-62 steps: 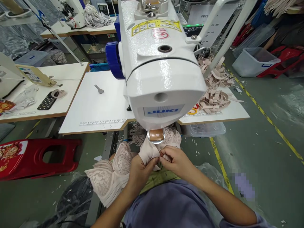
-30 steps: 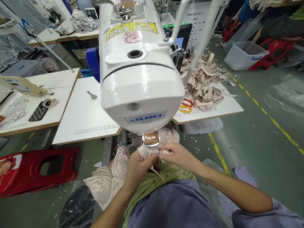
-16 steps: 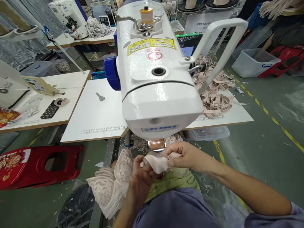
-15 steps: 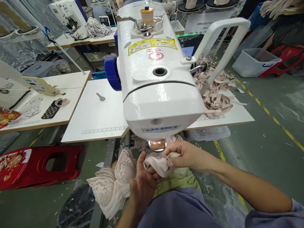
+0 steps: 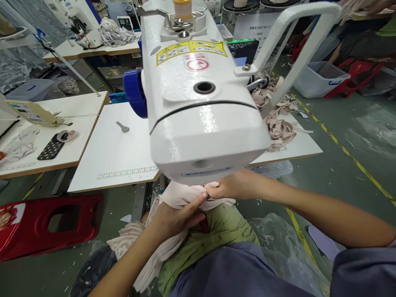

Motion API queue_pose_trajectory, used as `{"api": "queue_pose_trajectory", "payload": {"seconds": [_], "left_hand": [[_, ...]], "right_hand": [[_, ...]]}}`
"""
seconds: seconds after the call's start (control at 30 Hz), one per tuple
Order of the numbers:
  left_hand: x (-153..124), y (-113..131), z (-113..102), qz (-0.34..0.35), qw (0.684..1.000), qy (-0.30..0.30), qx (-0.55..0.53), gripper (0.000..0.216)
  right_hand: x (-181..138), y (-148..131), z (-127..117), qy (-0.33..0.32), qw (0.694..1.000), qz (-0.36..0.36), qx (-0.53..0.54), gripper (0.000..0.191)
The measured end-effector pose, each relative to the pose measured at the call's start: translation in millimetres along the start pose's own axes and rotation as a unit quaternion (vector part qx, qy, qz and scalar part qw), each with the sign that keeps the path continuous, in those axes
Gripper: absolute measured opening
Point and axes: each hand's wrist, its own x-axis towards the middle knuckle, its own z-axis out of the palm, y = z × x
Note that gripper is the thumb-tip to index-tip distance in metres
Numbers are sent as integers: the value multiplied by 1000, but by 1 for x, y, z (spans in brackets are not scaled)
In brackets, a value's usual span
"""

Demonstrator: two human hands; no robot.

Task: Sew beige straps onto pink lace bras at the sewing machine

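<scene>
A pale pink bra [image 5: 181,194] is stretched between my hands, close under the front of the white sewing machine head [image 5: 204,136]. My left hand [image 5: 173,218] is closed on its cloth, thumb pointing toward the right. Against that thumb's tip, my right hand [image 5: 230,185] pinches the cloth at the far edge of the machine. The machine head hides part of this hand and the needle area. More lace bras [image 5: 126,237] hang in a stack at the lower left, partly behind my left forearm.
The white machine table [image 5: 108,152] carries a printed ruler and a small grey flat tool [image 5: 123,127]. Beige strap pieces [image 5: 280,128] are heaped at the machine's right. A red stool [image 5: 55,222] stands on the left; a phone [image 5: 51,147] lies on the neighbouring table.
My left hand has turned from palm up to gripping the cloth from above. The bra is spread wider and nearer the machine, and my right hand has moved forward under the head. The view has shifted.
</scene>
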Motion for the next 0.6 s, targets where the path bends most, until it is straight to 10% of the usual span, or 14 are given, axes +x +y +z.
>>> {"api": "queue_pose_trajectory", "payload": {"seconds": [0.13,0.33,0.6], "left_hand": [[2,-2,-3,-8,999,-34,-13,49],[14,18,-14,-88,990,-60,-97,54],[23,33,-14,-154,978,-29,-137,51]], "right_hand": [[-6,9,5,12,1000,-15,9,20],[-27,32,38,206,976,-74,22,20],[-22,31,32,188,973,-56,121,14]]}}
